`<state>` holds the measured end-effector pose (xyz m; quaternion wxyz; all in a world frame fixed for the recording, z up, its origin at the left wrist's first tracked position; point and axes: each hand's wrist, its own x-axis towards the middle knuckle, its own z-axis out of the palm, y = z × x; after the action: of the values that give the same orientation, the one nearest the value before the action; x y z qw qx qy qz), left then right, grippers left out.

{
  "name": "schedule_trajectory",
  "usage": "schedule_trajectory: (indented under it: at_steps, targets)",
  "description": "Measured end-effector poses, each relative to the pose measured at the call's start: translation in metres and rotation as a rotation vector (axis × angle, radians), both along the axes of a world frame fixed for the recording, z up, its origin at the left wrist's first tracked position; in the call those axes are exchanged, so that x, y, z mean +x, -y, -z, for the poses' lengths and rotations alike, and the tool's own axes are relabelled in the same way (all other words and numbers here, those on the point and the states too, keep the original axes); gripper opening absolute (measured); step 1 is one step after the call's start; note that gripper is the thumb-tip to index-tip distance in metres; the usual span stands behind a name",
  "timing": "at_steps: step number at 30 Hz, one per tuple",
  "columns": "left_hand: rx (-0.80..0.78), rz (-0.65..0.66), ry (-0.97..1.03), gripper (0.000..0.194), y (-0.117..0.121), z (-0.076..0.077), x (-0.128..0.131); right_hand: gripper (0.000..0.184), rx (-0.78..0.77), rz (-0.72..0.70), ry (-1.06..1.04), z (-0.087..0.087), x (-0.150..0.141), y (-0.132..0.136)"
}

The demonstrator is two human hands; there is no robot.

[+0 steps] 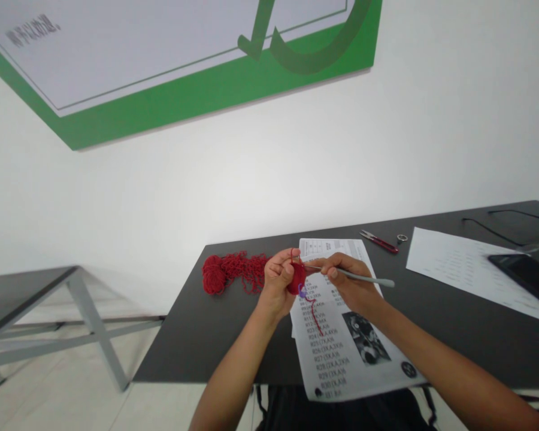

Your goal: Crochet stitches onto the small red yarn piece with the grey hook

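Pinched in my left hand (pixel 278 281) is a small red crochet piece (pixel 297 279), with red yarn looped over a raised finger. My right hand (pixel 351 281) grips a crochet hook (pixel 363 277) with a grey handle, its thin metal shaft pointing left into the piece. A purple stitch marker (pixel 302 291) hangs at the lower edge of the crochet. From there a red yarn tail trails down over the printed pattern sheet (pixel 332 371) beneath my hands. Left of my left hand lies a ball of red yarn (pixel 214 275) with a loose, kinked heap beside it.
Red-handled thread snips (pixel 379 241) and a small ring (pixel 402 238) lie toward the back of the dark table (pixel 184 341). Farther right are another printed sheet (pixel 449 263), a black phone (pixel 527 275) and glasses (pixel 494 230). A second table (pixel 27 299) stands at the left.
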<state>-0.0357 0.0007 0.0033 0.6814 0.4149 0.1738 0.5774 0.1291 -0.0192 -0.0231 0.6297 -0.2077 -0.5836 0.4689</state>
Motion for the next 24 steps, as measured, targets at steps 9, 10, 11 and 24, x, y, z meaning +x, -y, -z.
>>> schedule_trajectory:
  at_steps: [9,10,11,24]
  targets:
    - [-0.111,0.058,0.009,0.053,0.004,-0.003,0.001,0.019,-0.090,-0.093,-0.142,-0.005,-0.008,0.003]
    - [-0.090,0.044,-0.013,0.052,0.003,-0.002,0.002,0.021,-0.112,-0.112,-0.188,-0.006,-0.011,0.003]
    - [-0.052,0.020,-0.044,0.051,0.002,-0.001,0.003,0.023,-0.138,-0.130,-0.231,-0.007,-0.013,0.002]
    - [0.320,-0.537,-0.582,0.031,0.001,0.010,0.005,0.024,-0.044,0.346,0.025,-0.009,-0.009,-0.004]
